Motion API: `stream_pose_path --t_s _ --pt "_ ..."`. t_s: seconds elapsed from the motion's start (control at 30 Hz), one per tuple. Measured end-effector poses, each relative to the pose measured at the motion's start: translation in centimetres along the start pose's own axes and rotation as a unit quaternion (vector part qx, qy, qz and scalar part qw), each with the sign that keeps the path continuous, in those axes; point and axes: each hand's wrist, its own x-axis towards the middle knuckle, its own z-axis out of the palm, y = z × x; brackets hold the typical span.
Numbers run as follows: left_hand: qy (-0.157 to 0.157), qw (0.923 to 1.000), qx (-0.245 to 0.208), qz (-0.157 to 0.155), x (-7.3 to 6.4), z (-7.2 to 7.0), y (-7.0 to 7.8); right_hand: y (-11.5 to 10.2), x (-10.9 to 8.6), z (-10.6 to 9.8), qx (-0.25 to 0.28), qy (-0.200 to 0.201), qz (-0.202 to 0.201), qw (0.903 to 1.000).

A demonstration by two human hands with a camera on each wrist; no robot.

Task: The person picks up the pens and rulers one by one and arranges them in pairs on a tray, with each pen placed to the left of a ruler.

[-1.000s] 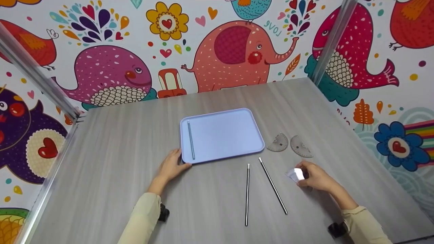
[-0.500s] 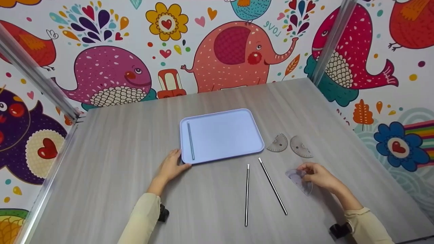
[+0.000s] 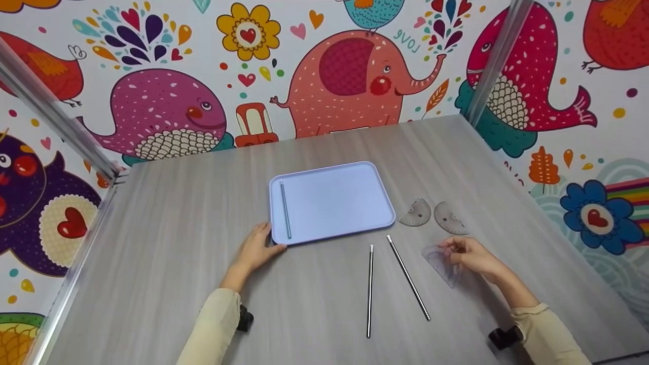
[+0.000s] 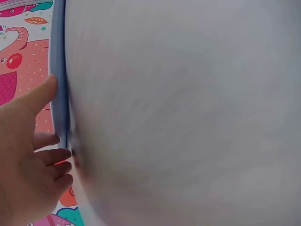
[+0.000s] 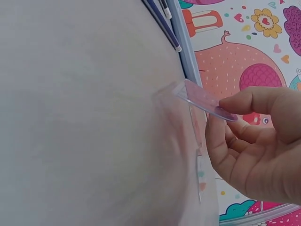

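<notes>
My right hand pinches a clear half-round protractor between thumb and fingers, over the table right of the pencils. The right wrist view shows this protractor tilted, with its lower rim under the thumb. Two more clear protractors, one beside the tray and another further right, lie flat. My left hand rests at the near left corner of the pale blue tray, thumb along the front edge and fingers at the left side. Inside the tray, a pencil lies along the left side.
Two dark striped pencils, one nearly upright in view and one slanting, lie on the grey wood-grain table in front of the tray. A cartoon-printed wall and metal posts border the table.
My right hand has shifted slightly away from me and left, turning the protractor so its flat face shows instead of a bright glare. The left hand and tray have stayed put.
</notes>
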Motion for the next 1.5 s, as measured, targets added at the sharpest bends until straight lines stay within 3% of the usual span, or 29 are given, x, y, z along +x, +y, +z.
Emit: stream_pose_path --t_s 0.3,0.87,1.5 --pt "0.006 0.9999 0.006 0.012 0.0 0.1 0.0 -0.7 0.8 0.6 0.0 0.018 -0.003 0.9998" --pt "0.003 1.0 -0.006 0.006 0.1 0.1 -0.2 -2.8 3.3 2.0 0.025 0.018 0.009 0.9995" --pt "-0.007 1.0 -0.004 -0.005 0.2 0.1 0.2 -5.1 6.2 6.3 0.069 0.03 -0.013 0.9971"
